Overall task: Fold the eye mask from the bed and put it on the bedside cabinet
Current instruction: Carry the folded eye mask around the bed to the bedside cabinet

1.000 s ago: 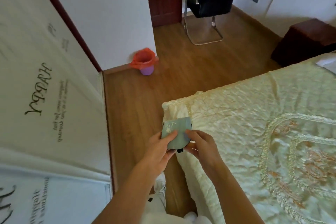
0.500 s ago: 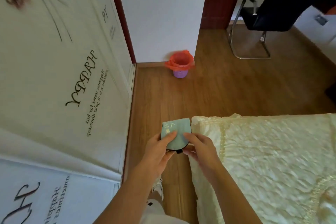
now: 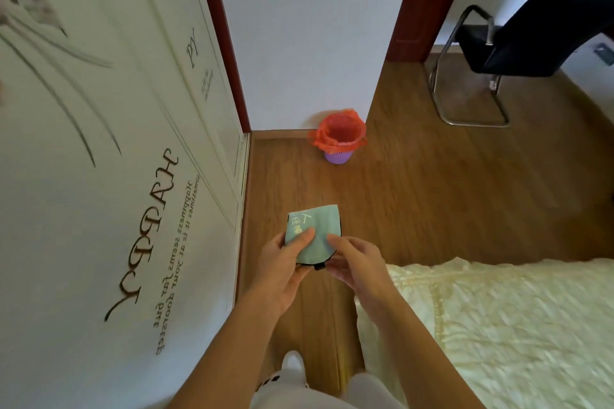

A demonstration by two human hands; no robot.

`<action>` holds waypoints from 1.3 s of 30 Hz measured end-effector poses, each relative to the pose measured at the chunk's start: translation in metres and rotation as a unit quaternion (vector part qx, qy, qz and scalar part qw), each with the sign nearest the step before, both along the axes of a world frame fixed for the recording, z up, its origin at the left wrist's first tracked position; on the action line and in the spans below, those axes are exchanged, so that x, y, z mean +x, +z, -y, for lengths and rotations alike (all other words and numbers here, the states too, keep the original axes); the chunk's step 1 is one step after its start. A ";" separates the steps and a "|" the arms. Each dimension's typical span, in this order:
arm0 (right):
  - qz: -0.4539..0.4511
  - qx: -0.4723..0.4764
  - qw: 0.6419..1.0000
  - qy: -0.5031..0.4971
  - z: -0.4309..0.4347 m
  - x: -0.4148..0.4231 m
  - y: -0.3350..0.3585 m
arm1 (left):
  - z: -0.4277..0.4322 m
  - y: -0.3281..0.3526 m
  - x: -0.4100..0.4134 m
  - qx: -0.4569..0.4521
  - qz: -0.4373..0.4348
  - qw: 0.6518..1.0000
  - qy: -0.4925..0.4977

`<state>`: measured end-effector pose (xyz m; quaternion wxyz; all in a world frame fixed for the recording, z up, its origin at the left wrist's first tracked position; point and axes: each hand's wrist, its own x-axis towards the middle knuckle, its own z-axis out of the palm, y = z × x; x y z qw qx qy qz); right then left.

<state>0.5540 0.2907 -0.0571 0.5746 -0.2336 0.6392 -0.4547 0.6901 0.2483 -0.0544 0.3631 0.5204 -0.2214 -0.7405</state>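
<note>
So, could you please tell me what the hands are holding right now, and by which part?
The folded eye mask: the left hand pinches its lower left edge, thumb on top; the right hand touches its lower right edge.

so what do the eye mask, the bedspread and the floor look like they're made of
Eye mask: soft teal fabric with a black edge, matte, printed characters; it lies folded flat. Bedspread: cream quilted cloth with a slight satin sheen, probably synthetic or silk-like. Floor: wood-look planks with visible grain, smooth; laminate or real wood, cannot tell.
</note>
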 end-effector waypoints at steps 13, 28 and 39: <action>0.028 -0.015 0.999 -0.028 0.165 -0.085 -0.025 | 0.169 -0.013 -0.089 -0.006 0.016 0.999 -0.031; 0.039 -0.021 0.985 -0.169 0.317 -0.308 0.000 | 0.352 0.024 -0.334 -0.015 0.021 0.989 -0.144; 0.044 0.004 0.941 -0.335 0.328 -0.458 -0.004 | 0.402 0.013 -0.513 0.022 0.024 0.955 -0.296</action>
